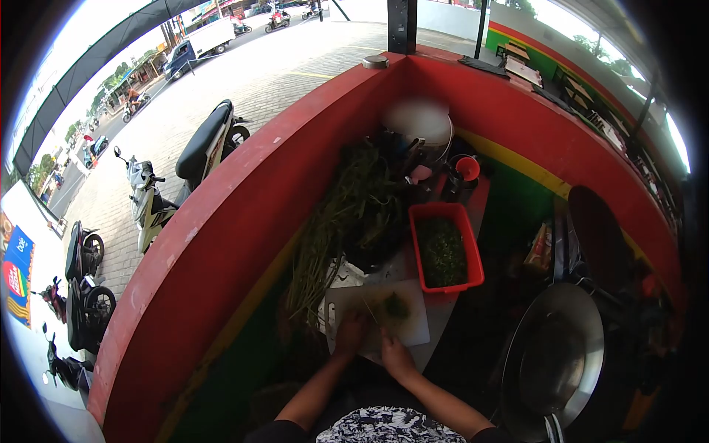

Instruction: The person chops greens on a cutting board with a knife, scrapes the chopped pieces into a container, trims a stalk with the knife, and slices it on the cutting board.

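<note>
Gripping the knife (371, 308), apparently by its handle, the right hand (397, 357) is closed at the near edge of the cutting board (418, 332); blade slants inward, probably for control. Left hand (353, 330) lies low on the board's left half, seemingly steadying something; cannot tell whether fingers grip anything. Cut greens (396, 306) lie right of the blade, towards the far right corner. Just beyond that corner, red tub (453, 288) of chopped greens (443, 251) sits near the tabletop's (439, 319) right edge, within easy reach. Long stalks (316, 240) heaped along left edge, presumably keeping the board uncluttered.
</note>
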{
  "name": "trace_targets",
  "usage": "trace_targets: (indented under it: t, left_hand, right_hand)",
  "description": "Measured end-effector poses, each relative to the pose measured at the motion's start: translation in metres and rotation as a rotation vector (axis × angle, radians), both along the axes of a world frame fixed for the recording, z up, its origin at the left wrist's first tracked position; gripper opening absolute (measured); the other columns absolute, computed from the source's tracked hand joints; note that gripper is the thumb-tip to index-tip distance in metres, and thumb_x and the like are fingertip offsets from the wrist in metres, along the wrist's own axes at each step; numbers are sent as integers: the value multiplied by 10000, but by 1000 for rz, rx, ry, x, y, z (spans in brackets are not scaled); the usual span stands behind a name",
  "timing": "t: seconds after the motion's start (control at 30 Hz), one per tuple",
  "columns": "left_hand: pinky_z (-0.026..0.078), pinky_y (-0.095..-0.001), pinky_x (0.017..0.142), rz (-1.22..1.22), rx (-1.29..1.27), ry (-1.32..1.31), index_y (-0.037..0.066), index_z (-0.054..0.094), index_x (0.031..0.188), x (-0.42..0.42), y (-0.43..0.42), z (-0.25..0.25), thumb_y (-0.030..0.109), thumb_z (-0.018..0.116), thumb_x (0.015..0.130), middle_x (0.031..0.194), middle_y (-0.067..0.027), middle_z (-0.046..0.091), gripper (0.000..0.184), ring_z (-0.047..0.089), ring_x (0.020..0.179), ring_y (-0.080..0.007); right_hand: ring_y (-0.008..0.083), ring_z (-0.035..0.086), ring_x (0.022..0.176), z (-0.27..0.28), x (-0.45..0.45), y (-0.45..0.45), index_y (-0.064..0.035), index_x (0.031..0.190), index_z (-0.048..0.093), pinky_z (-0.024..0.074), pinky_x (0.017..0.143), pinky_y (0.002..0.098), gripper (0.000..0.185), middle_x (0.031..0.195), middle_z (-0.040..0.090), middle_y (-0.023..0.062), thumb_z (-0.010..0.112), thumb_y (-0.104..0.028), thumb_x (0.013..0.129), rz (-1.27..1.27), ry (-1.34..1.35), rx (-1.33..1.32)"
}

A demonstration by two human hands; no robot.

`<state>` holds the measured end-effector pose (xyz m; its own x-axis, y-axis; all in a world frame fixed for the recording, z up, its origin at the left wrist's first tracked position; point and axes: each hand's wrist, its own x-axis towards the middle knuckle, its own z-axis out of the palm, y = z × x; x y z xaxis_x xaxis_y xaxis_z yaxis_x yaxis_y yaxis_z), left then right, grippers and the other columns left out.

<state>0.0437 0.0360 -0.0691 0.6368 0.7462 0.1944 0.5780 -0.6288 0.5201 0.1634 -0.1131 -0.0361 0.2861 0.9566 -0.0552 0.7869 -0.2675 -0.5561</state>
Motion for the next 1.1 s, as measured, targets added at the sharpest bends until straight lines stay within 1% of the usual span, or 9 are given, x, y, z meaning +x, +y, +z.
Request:
trace_targets:
  t: [0.1, 0.27, 0.4, 0.47, 0.7, 0.77, 0.9, 1.0, 1.1]
  left_hand:
    - [534, -502, 884, 14, -29, -40, 48, 694, 1069, 1, -3, 4, 170, 622, 895, 1088, -198, 632, 224, 628, 1044, -407]
    - [534, -497, 887, -12, 23, -54, 46, 694, 1062, 1, -2, 0, 157, 608, 899, 1075, -198, 629, 215, 629, 1039, -405]
    - [535, -492, 897, -9, 41, -25, 45, 696, 1055, -1, -2, 1, 154, 604, 898, 1082, -195, 633, 212, 631, 1044, -399]
    - [536, -488, 906, -26, 31, 48, 40, 696, 1052, -2, 0, -4, 149, 599, 896, 1083, -191, 637, 214, 630, 1054, -396]
    - [549, -485, 884, -12, 47, 47, 35, 699, 1047, 1, -4, 7, 134, 603, 884, 1060, -191, 644, 214, 650, 1007, -393]
    - [555, -484, 873, -10, 75, 20, 41, 702, 1050, 1, -4, 8, 135, 610, 880, 1049, -189, 646, 214, 658, 985, -392]
    - [549, -487, 889, -7, 88, 14, 48, 702, 1072, -2, -3, 7, 138, 612, 884, 1063, -194, 641, 227, 652, 1006, -393]
    - [541, -493, 901, -23, 66, -5, 48, 698, 1099, -3, -4, 2, 139, 611, 879, 1083, -195, 635, 254, 645, 1028, -392]
    - [535, -495, 913, -24, 13, 47, 52, 695, 1122, -1, -5, 1, 147, 598, 896, 1100, -194, 628, 264, 638, 1045, -392]
  right_hand:
    - [486, 680, 829, -3, 0, -7, -2, 1482, 471, 570, 713, 552, 515, 1000, 634, 306, 499, -107, 979, 7, 20, -42]
    - [489, 682, 834, -26, 4, 8, 2, 1469, 484, 572, 719, 553, 500, 984, 643, 304, 496, -107, 981, 11, -35, 13]
    - [484, 685, 845, -20, 1, 15, 2, 1461, 495, 573, 720, 546, 502, 986, 643, 303, 502, -94, 968, -30, -36, 72]
    - [483, 684, 865, -10, 1, 9, 0, 1468, 485, 573, 733, 543, 514, 999, 639, 302, 503, -89, 962, 7, -21, 12]
    - [481, 682, 865, -23, 3, 13, -40, 1512, 448, 571, 739, 545, 549, 1035, 637, 298, 499, -95, 968, 31, -57, -40]
    - [479, 683, 862, -21, 2, 22, -54, 1528, 437, 573, 737, 539, 576, 1036, 638, 296, 506, -89, 957, 12, -68, -51]
    - [478, 683, 864, -14, -4, 21, -53, 1535, 429, 574, 743, 540, 585, 1036, 639, 294, 511, -94, 957, -5, -51, -26]
    - [482, 681, 872, -16, -4, 10, -53, 1536, 423, 573, 750, 548, 580, 1043, 640, 296, 512, -105, 965, 21, -49, -17]
    - [494, 679, 887, -24, 0, 12, -49, 1536, 414, 570, 753, 557, 580, 1049, 638, 310, 507, -107, 966, 34, -55, -20]
